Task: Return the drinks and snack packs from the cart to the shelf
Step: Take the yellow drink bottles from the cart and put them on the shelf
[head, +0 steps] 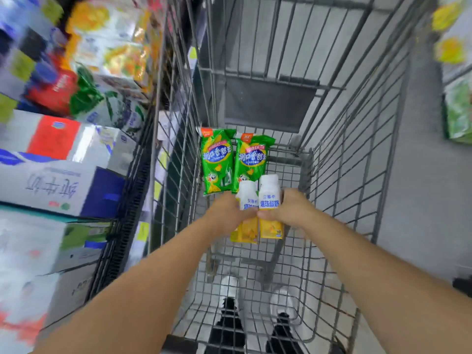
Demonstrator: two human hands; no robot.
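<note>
The wire cart (352, 154) stands in an aisle, viewed from above, with a shelf (63, 154) of stacked cartons along its left side. Four task items lie in the small upper compartment at the near end of the cart.

Drinks: two bottles lie side by side, touching. Each has a white upper half with blue printed characters and a yellow lower half with a fruit picture. The left bottle (247, 213) is held by the left hand (227, 213), which comes in from the left side; the thumb crosses the front of the bottle near the colour change. The right bottle (270, 208) is held by the right hand (293, 209), whose fingers are clamped around the bottle's right side with the thumb tip (264, 214) pressed on the front. The two thumbs nearly meet between the bottles. Whether the bottles rest on the wire or are lifted clear cannot be determined.

Snack packs: two green packs lie just beyond the bottles, parallel and touching. The left pack (217, 162) and the right pack (251, 159) each carry an orange corner tab, a blue oval with white characters and corn graphics. The bottle tops overlap the near ends of the packs.

Both forearms extend over the cart's main basket. White shoes (229, 284) show through the wire floor.
</note>
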